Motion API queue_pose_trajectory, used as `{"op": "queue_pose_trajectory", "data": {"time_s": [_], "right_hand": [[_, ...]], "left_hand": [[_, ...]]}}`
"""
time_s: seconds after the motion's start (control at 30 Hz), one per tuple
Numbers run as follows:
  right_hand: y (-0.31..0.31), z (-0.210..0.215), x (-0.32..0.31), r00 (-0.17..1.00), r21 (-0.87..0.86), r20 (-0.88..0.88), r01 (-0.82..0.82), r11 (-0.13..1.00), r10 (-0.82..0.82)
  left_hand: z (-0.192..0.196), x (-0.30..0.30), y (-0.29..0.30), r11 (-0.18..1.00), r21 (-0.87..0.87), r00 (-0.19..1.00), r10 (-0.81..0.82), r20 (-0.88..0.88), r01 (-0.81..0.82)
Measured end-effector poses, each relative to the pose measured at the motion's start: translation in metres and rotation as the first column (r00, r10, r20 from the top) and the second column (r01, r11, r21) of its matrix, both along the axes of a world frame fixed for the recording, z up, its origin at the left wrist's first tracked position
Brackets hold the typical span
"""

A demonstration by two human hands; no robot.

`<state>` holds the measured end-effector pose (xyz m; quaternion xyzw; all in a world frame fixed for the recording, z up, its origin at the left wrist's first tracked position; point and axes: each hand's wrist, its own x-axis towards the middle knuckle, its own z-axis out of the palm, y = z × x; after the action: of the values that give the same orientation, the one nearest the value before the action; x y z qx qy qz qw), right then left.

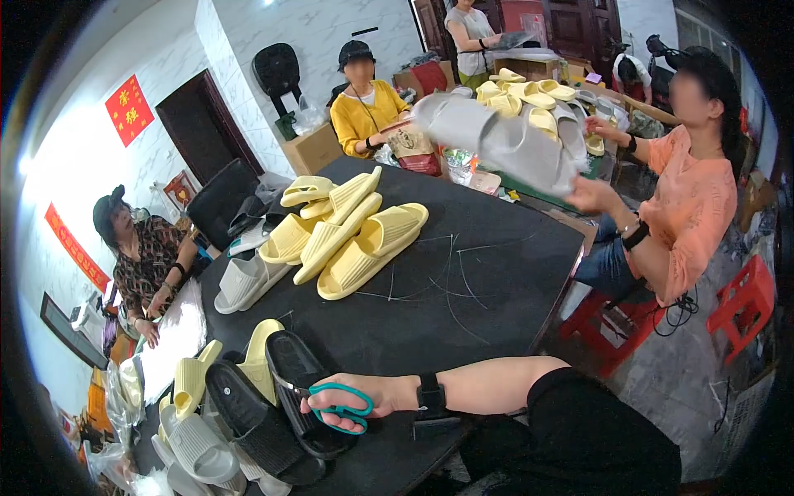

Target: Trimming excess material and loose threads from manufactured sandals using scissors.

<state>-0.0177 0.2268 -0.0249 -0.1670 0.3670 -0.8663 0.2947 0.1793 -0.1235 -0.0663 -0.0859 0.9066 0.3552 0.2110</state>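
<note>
My right hand [382, 390] comes in from the right, its fingers wrapped through the teal handles [369, 403] of a pair of scissors. The metal blades [291, 388] lie over a black slide slipper [291, 355]; whether they touch it I cannot tell. Beside that slipper, to the left, sits another black slide [263, 438] with a ribbed strap. Grey slides [201, 455] and a pale yellow slide [192, 384] crowd in at its left. My left hand is out of sight.
Yellow slides [364, 256] and a grey slide [244, 281] are piled on the black table [496, 302], near thin pale lines. A person in orange [691, 198] swings blurred grey slides [504, 140] at the far right. Others work at left and behind. Red stools [744, 306] stand right.
</note>
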Motion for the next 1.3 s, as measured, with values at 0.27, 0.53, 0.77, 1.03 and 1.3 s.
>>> {"op": "queue_pose_trajectory", "data": {"time_s": [0.27, 0.53, 0.77, 1.03, 1.3], "right_hand": [[0.0, 0.001, 0.001, 1.0, 0.047, -0.017, 0.018, 0.999, -0.017], [-0.002, -0.002, 0.0, 1.0, 0.034, -0.025, 0.019, 0.999, -0.018], [-0.001, -0.002, 0.0, 0.999, 0.041, -0.034, 0.017, 0.999, -0.015], [-0.002, -0.002, 0.0, 0.999, 0.005, -0.033, -0.014, 1.0, 0.014], [0.0, -0.003, 0.0, 0.999, 0.001, -0.052, -0.006, 1.0, 0.006]], "left_hand": [[0.016, -0.008, 0.011, 0.997, 0.07, 0.997, -0.039, 0.062, 0.034], [0.021, -0.007, 0.025, 0.97, 0.233, 0.997, -0.058, -0.042, 0.066], [0.032, -0.015, 0.039, 0.956, 0.23, 0.983, -0.176, -0.044, 0.181], [0.037, -0.01, 0.039, 0.93, 0.345, 0.99, -0.1, -0.098, 0.128], [0.084, -0.026, 0.059, 0.93, 0.319, 0.969, -0.119, -0.215, 0.185]]}}
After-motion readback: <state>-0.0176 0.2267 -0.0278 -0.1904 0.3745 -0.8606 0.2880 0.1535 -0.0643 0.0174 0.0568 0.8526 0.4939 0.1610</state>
